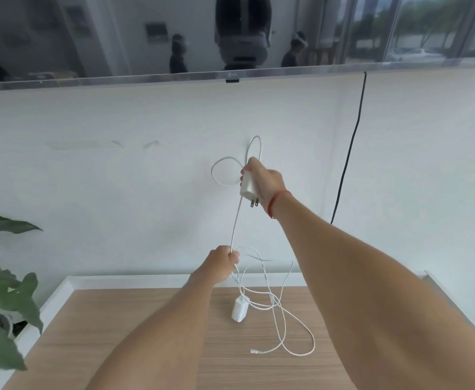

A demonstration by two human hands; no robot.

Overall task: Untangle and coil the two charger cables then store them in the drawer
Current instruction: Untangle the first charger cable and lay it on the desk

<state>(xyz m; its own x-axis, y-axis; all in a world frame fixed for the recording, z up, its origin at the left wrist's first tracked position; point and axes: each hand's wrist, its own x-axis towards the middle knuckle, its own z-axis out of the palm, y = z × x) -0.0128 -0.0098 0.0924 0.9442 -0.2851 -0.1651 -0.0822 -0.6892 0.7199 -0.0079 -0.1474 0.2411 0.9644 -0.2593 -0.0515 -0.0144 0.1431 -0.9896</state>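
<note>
White charger cable [236, 226] runs taut above the wood-grain counter [146, 319]; the right grip [261, 181] is closed round a white pronged plug brick [248, 190]; the left grip [221, 263] pinches the strand; a second white charger brick [239, 308] lies tangled below; untangling, seemingly; next, work slack through the knot.

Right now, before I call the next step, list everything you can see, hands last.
raised charger: one, white, held high before the wall, prongs down
taut cable: one, white, looped above that charger, running down to the left hand
second charger: one, white, lying on the table
tangled cable: white, strands uncountable, hanging from the left hand onto the table
table: one, wood top, white rim, below
plant: one, green, left edge
television: one, dark, top
black cord: one, down the wall, right
red band: one, right wrist
left hand: fingers grip the taut cable
right hand: fingers grip the raised charger
</note>
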